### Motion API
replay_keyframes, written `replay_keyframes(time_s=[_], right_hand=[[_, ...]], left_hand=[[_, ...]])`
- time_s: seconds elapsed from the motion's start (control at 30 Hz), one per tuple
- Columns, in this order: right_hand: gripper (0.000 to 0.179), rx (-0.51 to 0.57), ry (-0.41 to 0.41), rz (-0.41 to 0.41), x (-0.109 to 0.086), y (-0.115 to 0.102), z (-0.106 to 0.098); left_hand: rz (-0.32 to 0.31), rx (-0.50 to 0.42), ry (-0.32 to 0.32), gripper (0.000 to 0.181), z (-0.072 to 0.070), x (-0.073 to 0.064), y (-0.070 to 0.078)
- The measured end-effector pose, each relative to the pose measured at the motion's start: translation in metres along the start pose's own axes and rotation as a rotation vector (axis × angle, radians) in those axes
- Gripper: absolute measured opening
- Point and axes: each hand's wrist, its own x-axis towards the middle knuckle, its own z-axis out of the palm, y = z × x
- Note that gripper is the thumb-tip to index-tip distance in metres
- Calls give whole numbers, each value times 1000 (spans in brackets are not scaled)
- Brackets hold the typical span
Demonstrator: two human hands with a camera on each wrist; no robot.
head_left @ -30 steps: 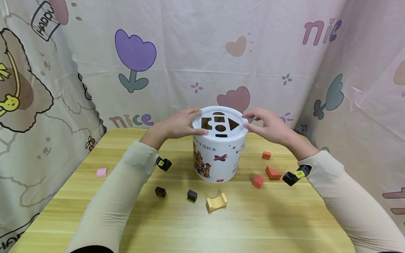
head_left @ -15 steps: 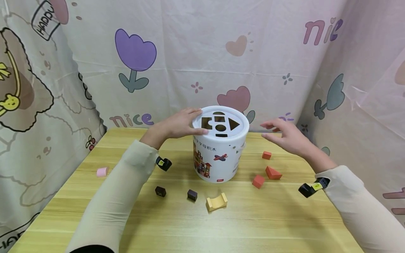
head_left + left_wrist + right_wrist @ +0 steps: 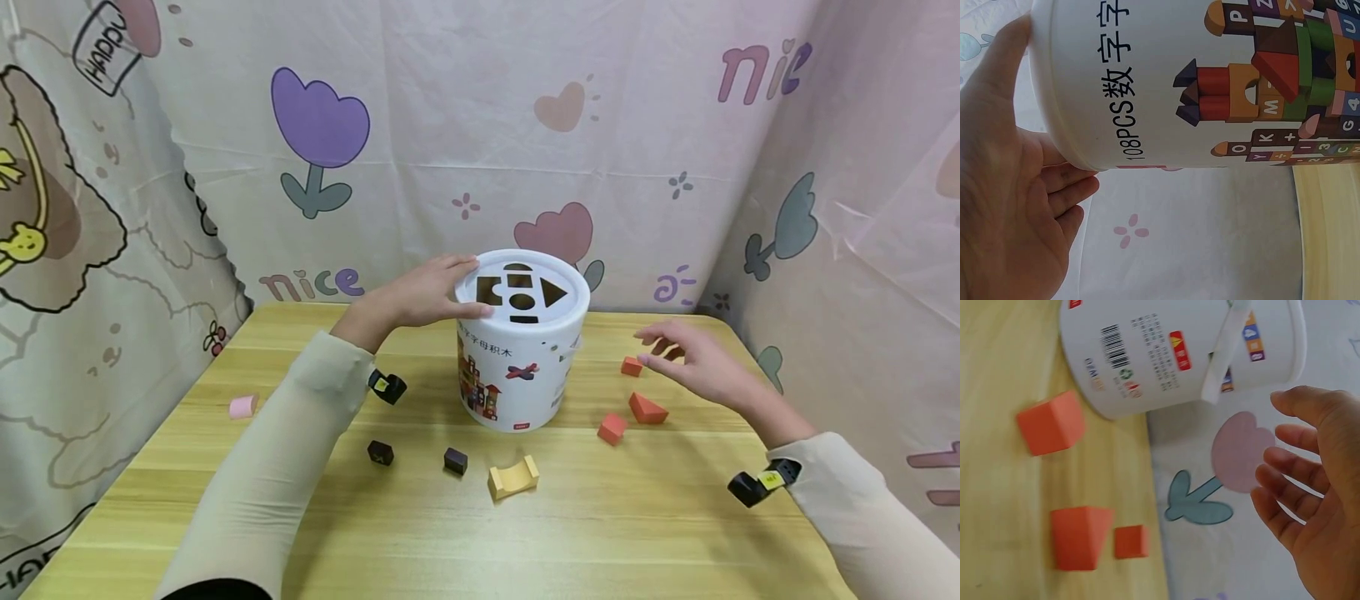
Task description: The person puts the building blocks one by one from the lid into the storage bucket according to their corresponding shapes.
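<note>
**Right hand [image 3: 697,362] is off the bucket [image 3: 517,387]**

So a second ago both hands were on the lid [image 3: 553,267]. Now the right one's come away and dropped toward the red blocks [image 3: 648,410], right of centre in the frame. My read: the left hand [image 3: 416,296] does the steadying alone, leaving the right free.

Bucket's upright mid-frame. Left hand grips its rim, thumb over the front edge, fingers along the left side. Right hand is empty, fingers loosely bent, near the back red block [image 3: 630,367]; its wrist view shows a gap to all three.
</note>
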Motion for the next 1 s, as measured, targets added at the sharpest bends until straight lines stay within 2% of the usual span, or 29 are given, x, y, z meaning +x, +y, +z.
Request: replay_keyframes(time_s=[0.23,0.47,1.0], right_hand=[[35,20,-40,60,-18,18,16],[39,-6,-78,92,-32,32,29],[39,-104,-79,116,-41,45,58]], left_hand=[[-2,-2,-2,105,-1,0,0],[-3,5,2,104,-3,-2,1],[-1,1,9,103,1,-1,0]])
